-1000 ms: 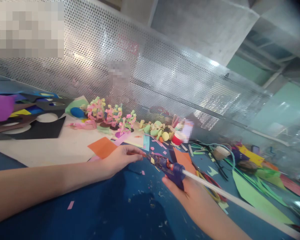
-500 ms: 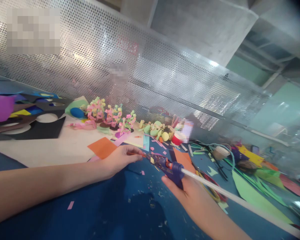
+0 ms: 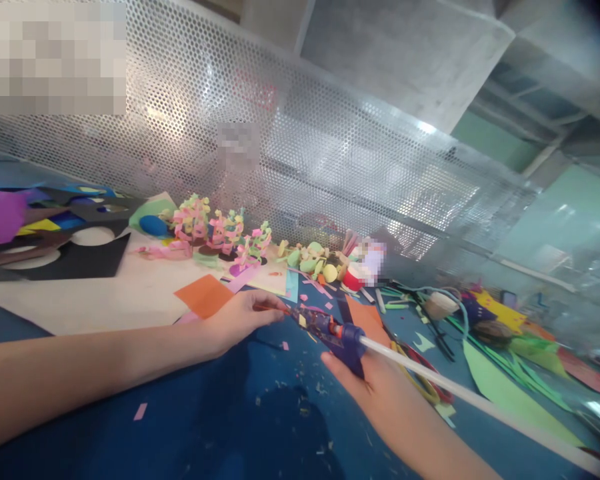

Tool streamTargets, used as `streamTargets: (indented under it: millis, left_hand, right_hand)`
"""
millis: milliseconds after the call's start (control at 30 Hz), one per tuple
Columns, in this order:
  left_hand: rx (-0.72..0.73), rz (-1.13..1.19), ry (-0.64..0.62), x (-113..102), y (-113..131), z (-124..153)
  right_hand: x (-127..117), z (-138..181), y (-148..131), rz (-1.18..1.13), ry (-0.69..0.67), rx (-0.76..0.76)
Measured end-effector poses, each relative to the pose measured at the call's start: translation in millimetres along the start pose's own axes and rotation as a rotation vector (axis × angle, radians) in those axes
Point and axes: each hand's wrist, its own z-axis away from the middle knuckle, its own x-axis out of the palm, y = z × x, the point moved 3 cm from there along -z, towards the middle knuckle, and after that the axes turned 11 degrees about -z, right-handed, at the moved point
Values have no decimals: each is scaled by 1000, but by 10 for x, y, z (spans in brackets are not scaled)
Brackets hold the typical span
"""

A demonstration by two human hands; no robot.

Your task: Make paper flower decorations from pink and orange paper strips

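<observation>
My right hand [image 3: 357, 380] is wrapped round a dark blue glue gun [image 3: 347, 343], with a long white glue stick [image 3: 440, 381] running out of its back toward the lower right. The gun's nozzle reaches the fingertips of my left hand [image 3: 247, 317]. Those fingers are pinched on a small orange paper piece [image 3: 270, 307], mostly hidden by the fingers. Whether the nozzle touches the piece, I cannot tell. Just behind my left hand lies an orange paper sheet [image 3: 203, 295]. A second orange sheet [image 3: 366, 319] is beyond the gun.
Pink and yellow paper-curl decorations [image 3: 223, 230] stand along the back before a perforated metal screen [image 3: 280, 147]. Black sheets with round cut-outs [image 3: 95, 257] lie at left. Scissors [image 3: 420, 373] rest beside my right wrist. Green paper [image 3: 515, 393] and strips lie at right. Pink scraps [image 3: 141, 411] dot the blue tabletop.
Both hands and the glue gun hold nearly the same position. The view has shifted very slightly.
</observation>
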Motion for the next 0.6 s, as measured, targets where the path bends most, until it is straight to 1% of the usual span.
streamTargets:
  millis: [67, 233, 400, 500, 600]
  left_hand:
    - [9, -3, 0, -1, 0, 0]
    - [11, 8, -1, -8, -2, 7]
    - [9, -11, 3, -10, -7, 8]
    - [5, 13, -11, -2, -13, 6]
    - [-2, 27, -17, -1, -14, 12]
  right_hand:
    - [1, 6, 9, 4, -6, 0]
    - [-12, 10, 23, 96, 39, 12]
    - [-7, -1, -13, 42, -1, 9]
    - [-34, 20, 8, 67, 18, 46]
    - [-100, 79, 56, 4, 50, 39]
